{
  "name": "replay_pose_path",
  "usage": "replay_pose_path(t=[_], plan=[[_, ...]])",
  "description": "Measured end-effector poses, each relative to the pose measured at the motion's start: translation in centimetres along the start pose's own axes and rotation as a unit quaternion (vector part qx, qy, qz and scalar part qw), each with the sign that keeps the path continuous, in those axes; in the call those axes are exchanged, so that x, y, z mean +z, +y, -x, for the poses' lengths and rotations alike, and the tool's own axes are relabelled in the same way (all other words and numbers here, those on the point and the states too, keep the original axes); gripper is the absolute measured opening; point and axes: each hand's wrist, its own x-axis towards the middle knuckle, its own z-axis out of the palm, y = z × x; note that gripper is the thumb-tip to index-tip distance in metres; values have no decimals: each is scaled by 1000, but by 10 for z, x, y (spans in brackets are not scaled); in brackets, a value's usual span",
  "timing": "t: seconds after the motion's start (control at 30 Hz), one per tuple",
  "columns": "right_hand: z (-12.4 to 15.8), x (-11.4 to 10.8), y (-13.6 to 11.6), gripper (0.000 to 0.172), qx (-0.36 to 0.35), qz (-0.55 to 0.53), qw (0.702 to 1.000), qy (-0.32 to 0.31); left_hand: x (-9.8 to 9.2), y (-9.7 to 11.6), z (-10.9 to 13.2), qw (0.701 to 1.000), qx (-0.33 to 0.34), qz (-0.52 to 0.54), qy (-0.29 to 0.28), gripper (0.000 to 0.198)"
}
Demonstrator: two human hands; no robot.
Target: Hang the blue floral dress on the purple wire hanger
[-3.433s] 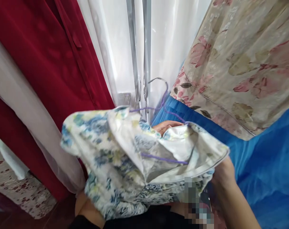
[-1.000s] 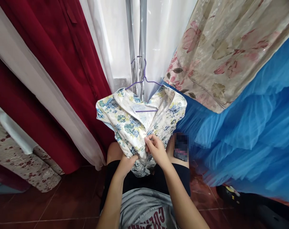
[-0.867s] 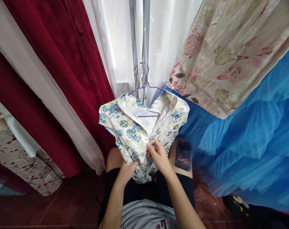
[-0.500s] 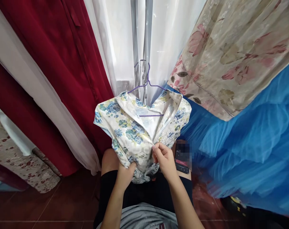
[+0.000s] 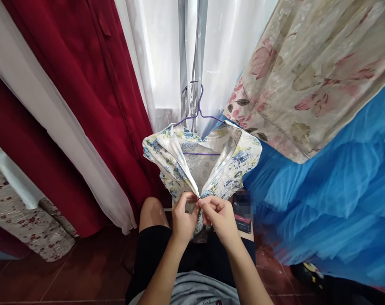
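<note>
A white garment with blue and yellow flowers [image 5: 243,154] hangs on a purple wire hanger [image 5: 199,113], its front open in a V. At the bottom of the V, my left hand [image 5: 185,216] pinches the left edge of the opening. Close beside it, my right hand [image 5: 218,214] pinches the right edge, thumb and fingers together. The fingertips of both hands nearly meet there. Below the hands, the lower part of the garment is bunched and partly hidden.
Red curtains [image 5: 75,84] and white cloth [image 5: 160,63] hang behind. Floral beige fabric [image 5: 306,84] and blue tulle [image 5: 332,203] fill the right side. A phone [image 5: 243,224] lies on my right thigh.
My left hand has moved from the garment's lower left side up to the bottom of the front opening, beside my right hand. The garment's left side is drawn inward and the opening looks wider.
</note>
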Motion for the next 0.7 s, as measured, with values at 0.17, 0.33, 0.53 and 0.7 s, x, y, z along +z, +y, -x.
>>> replay_pose_path(t=[0.17, 0.33, 0.53, 0.7], plan=[[-41, -18, -22, 33, -8, -11, 1000, -6, 6, -1, -6, 995, 30, -52, -75, 16], [-117, -18, -82, 29, -79, -74, 994, -8, 7, 0, -3, 940, 62, -266, -203, 14], [-136, 3, -125, 24, -169, -58, 984, -15, -17, 24, -31, 856, 99, -376, -341, 24], [-122, 8, -108, 20, -178, -53, 983, 9, -35, 93, -40, 952, 33, 10, -305, 14]])
